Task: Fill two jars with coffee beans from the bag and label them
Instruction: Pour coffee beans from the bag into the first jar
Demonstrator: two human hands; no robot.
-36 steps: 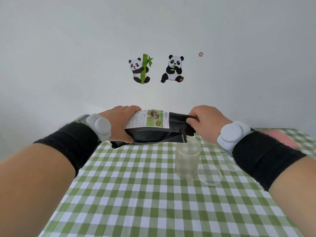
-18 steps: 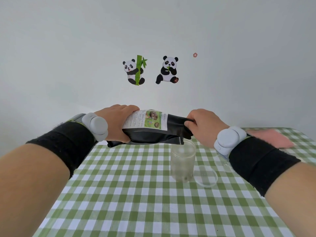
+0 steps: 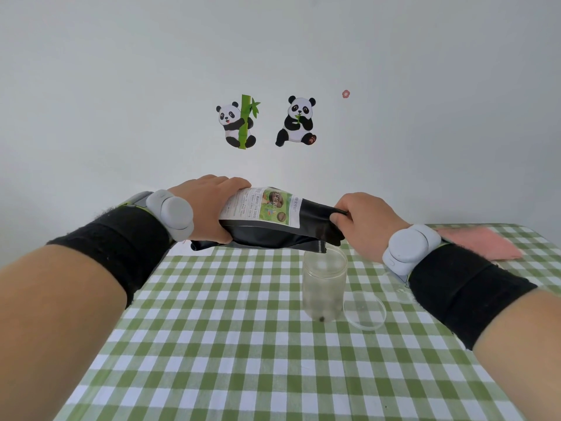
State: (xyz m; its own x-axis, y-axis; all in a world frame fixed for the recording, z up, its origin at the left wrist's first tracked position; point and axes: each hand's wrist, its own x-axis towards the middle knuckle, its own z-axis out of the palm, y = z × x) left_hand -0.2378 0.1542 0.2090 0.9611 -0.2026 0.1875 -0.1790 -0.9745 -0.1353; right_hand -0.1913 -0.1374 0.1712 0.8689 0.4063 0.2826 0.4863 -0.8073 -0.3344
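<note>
A black coffee bag (image 3: 273,232) with a white and green label lies sideways in the air above the table. My left hand (image 3: 209,208) grips its bottom end. My right hand (image 3: 361,223) pinches its open top end. The bag's mouth hangs just over a clear jar (image 3: 324,287) that stands upright on the checked cloth. One or two dark beans lie at the jar's bottom. A clear lid (image 3: 364,309) lies flat to the right of the jar. A second clear piece (image 3: 394,284) shows partly behind my right wrist.
The table (image 3: 243,360) wears a green and white checked cloth. A pink cloth (image 3: 482,243) lies at the far right. A pale wall with panda stickers (image 3: 267,123) stands close behind the table's far edge.
The bag's mouth has dipped lower over the jar, and a bean or two now lie in the jar. Both hands keep their hold.
</note>
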